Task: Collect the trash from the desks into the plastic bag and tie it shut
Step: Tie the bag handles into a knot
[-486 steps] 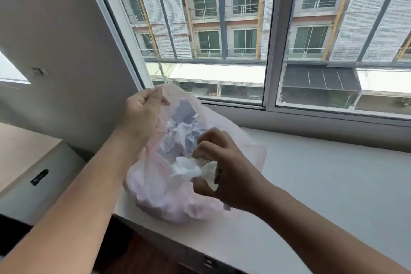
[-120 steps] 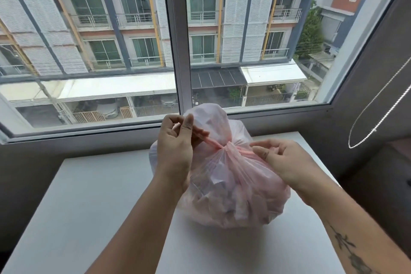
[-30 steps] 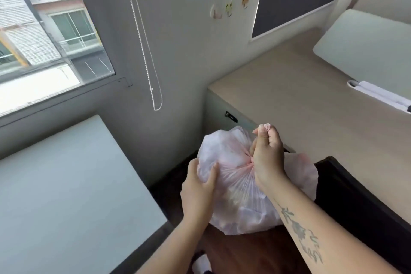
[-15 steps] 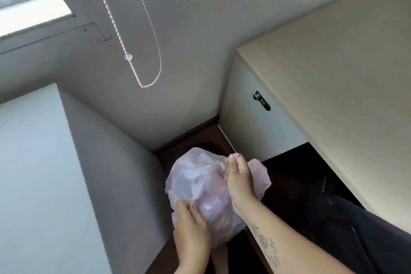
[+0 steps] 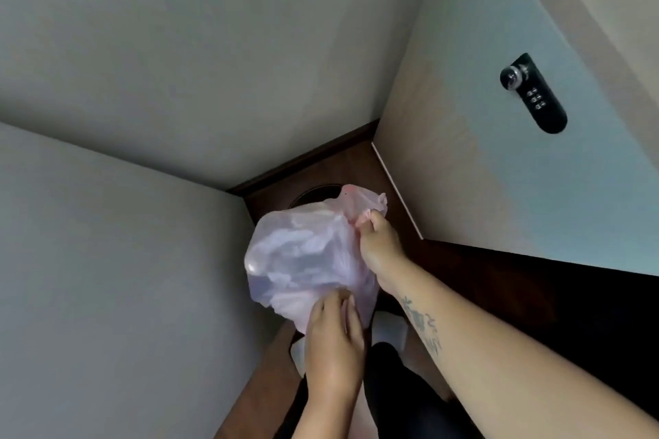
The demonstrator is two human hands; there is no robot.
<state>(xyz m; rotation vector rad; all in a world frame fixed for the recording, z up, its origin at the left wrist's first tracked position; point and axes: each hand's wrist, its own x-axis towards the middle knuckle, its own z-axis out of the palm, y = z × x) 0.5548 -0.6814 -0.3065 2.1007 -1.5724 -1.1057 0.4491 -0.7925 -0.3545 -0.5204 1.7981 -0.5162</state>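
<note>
Grey painted wall filled the view from nine o'clock round to twelve. A pale desk side panel took up the eight o'clock part. A light cabinet front stood at two o'clock. Between them a narrow wedge of dark wooden floor ran from the centre down to six o'clock.

The pink translucent plastic bag hung above that floor just below the centre, full of crumpled pale paper. It touched neither panel. Behind its twelve o'clock edge sat a dark round rim (too hidden to name).

The right hand came in from four o'clock and pinched the gathered neck of the bag at the bag's two o'clock side, fingertips bunched tight on the film. The left hand, at the bag's six o'clock end, lay with its fingers nearly straight against the underside, touching it and not curled round it.

A black combination lock sat on the cabinet front at two o'clock. A dark tattoo marked the right forearm. A white sock showed on the floor just beside the left hand, at its three o'clock.
</note>
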